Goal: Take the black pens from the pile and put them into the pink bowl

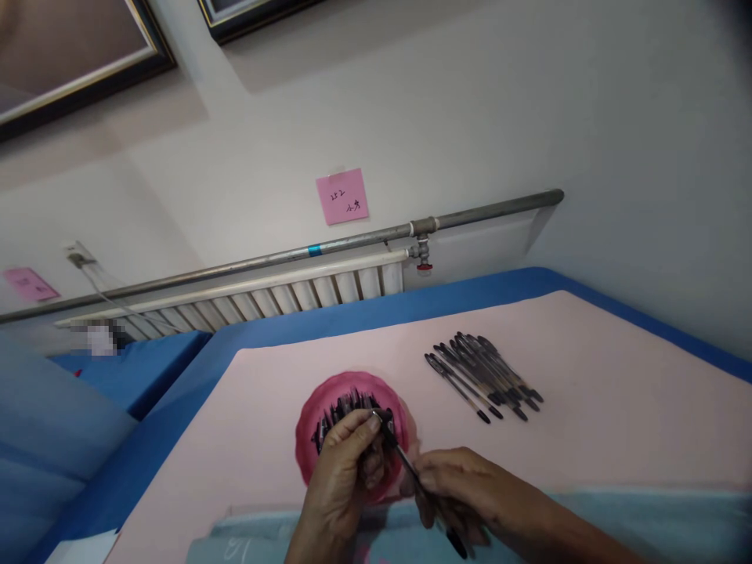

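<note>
- Head view: one pen [405, 459], slanting from 11 to 5 o'clock, upper end over the pink plate [305, 460].
- Left hand [342, 453], over the plate: fingers pinching the pen's upper end.
- Right hand [461, 478], at the plate's 4 o'clock: fingers closed round the lower barrel, blurred.
- Dark parts [345, 403], heaped in the plate; kind unclear.
- Pens [480, 374], loose bundle on the table [252, 423], plate's 2 o'clock.
- Risks, judged: slackened grip could drop the pen among the parts; a dipping left wrist could tip the plate; a wide right-hand sweep could scatter the bundle.
</note>
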Demonstrator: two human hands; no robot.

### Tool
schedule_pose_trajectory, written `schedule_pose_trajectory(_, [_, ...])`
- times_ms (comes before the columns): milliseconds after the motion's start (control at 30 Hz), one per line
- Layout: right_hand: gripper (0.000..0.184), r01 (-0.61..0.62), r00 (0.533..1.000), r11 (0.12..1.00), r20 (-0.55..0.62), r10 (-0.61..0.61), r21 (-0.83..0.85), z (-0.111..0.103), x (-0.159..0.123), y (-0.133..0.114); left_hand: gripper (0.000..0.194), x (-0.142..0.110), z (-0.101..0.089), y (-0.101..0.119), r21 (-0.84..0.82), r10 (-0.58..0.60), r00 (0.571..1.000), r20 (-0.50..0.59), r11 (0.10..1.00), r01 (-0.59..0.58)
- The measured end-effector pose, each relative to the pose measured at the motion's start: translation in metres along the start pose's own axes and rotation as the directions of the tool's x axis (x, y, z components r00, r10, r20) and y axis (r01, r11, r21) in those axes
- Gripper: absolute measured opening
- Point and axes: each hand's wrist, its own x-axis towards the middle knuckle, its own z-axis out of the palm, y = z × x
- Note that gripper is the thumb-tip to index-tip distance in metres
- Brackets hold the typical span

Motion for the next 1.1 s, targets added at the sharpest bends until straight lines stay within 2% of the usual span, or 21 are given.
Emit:
schedule_pose_trajectory(33, [0.025,-0.004,1.000,1.000,-0.001,0.004,0.006,0.001,0.000,-0.001,0.026,0.000,0.000,0.001,-0.002,0.006,1.000,-0.003,1.000,-0.006])
schedule_pose_trajectory(167, [0.011,-0.013,0.993,0.997,-0.112,0.022,0.079,0.002,0.000,0.001,0.025,0.001,-0.001,0.002,-0.004,0.014,1.000,-0.004,1.000,-0.014])
schedule_pose_trajectory(233, [0.012,0.010,0.996,0.994,-0.086,-0.001,0.104,0.001,0.002,0.005,0.026,0.001,-0.001,0.002,-0.008,0.014,1.000,-0.009,1.000,-0.014])
schedule_pose_trajectory(367, [0.025,0.116,0.993,0.983,0.006,-0.118,0.146,-0.001,0.005,0.012,0.027,0.002,-0.003,0.002,-0.002,0.014,1.000,-0.012,1.000,-0.014])
schedule_pose_trajectory(467, [0.014,0.055,0.998,0.979,-0.052,-0.046,0.198,0.000,0.005,0.013,0.027,0.001,-0.003,0.002,0.005,0.019,0.999,-0.030,1.000,-0.019])
schedule_pose_trajectory(533, [0.013,0.015,0.998,0.973,-0.065,0.000,0.230,0.000,0.005,0.011,0.027,0.001,-0.003,0.003,0.011,0.011,0.999,-0.050,1.000,-0.011])
schedule_pose_trajectory(700, [0.025,0.062,0.997,0.977,0.035,-0.070,0.204,0.000,0.004,0.010,0.028,0.001,-0.003,0.003,0.009,-0.011,1.000,-0.021,1.000,0.011])
schedule_pose_trajectory(800, [0.012,0.024,0.999,0.979,-0.029,-0.018,0.203,0.001,0.004,0.010,0.027,0.000,-0.003,0.004,0.019,0.000,1.000,-0.023,1.000,0.001])
schedule_pose_trajectory(867, [0.010,-0.020,0.997,0.979,-0.067,0.034,0.202,0.002,0.004,0.009,0.026,0.000,-0.004,0.004,0.021,0.006,1.000,-0.015,1.000,-0.006])
schedule_pose_trajectory(1033, [0.016,-0.045,0.999,0.978,0.033,0.039,0.202,0.003,0.004,0.007,0.023,0.001,-0.007,0.005,0.039,0.008,1.000,0.003,0.999,-0.008])
schedule_pose_trajectory(1100, [0.011,-0.034,0.999,0.982,0.002,0.034,0.187,0.003,0.004,0.007,0.023,0.001,-0.008,0.005,0.055,0.008,1.000,0.000,0.998,-0.008])
